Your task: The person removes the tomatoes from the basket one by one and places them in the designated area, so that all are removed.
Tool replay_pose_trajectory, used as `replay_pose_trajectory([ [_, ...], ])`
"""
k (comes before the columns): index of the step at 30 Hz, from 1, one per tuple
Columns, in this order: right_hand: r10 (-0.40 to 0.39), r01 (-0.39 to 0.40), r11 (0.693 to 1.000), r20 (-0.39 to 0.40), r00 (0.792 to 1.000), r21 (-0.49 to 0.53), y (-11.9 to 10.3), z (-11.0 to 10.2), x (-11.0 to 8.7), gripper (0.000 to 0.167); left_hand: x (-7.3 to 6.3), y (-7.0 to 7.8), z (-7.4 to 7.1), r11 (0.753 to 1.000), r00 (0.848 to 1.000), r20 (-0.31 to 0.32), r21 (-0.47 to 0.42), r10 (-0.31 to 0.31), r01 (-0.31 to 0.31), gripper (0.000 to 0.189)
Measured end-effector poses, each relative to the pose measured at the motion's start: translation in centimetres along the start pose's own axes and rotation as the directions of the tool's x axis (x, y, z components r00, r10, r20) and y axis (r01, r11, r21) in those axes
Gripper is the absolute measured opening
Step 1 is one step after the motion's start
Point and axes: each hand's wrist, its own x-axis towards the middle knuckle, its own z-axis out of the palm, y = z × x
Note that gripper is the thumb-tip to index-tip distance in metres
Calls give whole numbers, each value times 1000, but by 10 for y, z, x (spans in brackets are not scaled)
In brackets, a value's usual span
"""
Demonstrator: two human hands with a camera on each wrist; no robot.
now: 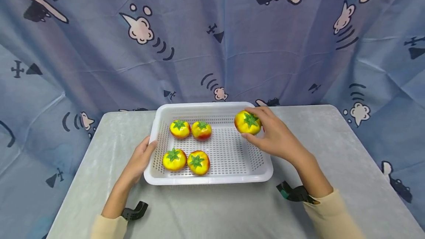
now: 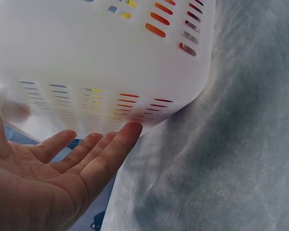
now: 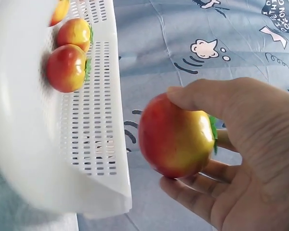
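A white perforated plastic basket [image 1: 229, 180] sits on the table with several red-and-yellow persimmons, each topped by a green star-shaped leaf cap. Two persimmons, one of them the rear left persimmon [image 1: 180, 129], are side by side at the back; the front pair includes a persimmon [image 1: 198, 162]. My left hand [image 1: 139, 159] grips the basket's left side, thumb at the rim and fingers [image 2: 108, 156] against the outer wall. Over the basket's right end, my right hand [image 1: 277, 135] holds another persimmon [image 3: 176, 137] between thumb and fingers. Its leaf cap faces up in the head view.
The grey cloth-covered table [image 1: 206, 213] extends around the basket. Behind it hangs a blue patterned curtain [image 1: 186, 28]. Each wrist wears a black strap mount, the right wrist mount [image 1: 295, 193] hanging beside the basket's front right corner.
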Motion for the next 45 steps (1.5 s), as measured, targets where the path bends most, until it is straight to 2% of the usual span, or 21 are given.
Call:
replay_pose_trajectory([
  [6, -4, 6, 1000, -85, 996, 27, 9, 2, -7, 72, 0, 2, 0, 1000, 1000, 6, -6, 3, -3, 55],
  [13, 41, -30, 997, -141, 989, 77, 19, 4, -17, 76, -3, 1, 1, 1000, 1000, -10, 12, -7, 7, 55],
  [25, 95, -51, 986, -280, 955, 161, 37, 13, -29, 77, -4, 2, -1, 1000, 1000, -25, 9, -5, 5, 54],
  [34, 119, -70, 986, -348, 930, 149, 41, 11, -31, 73, -1, 3, 4, 1000, 1000, -1, 0, -14, 14, 56],
  [38, 130, -82, 986, -356, 925, 147, 43, 9, -31, 73, -1, 2, 2, 1000, 1000, -18, 11, -22, 22, 56],
  [45, 157, -109, 983, -361, 919, 151, 49, 7, -31, 73, -3, 3, 0, 1000, 1000, -12, 21, -23, 23, 57],
])
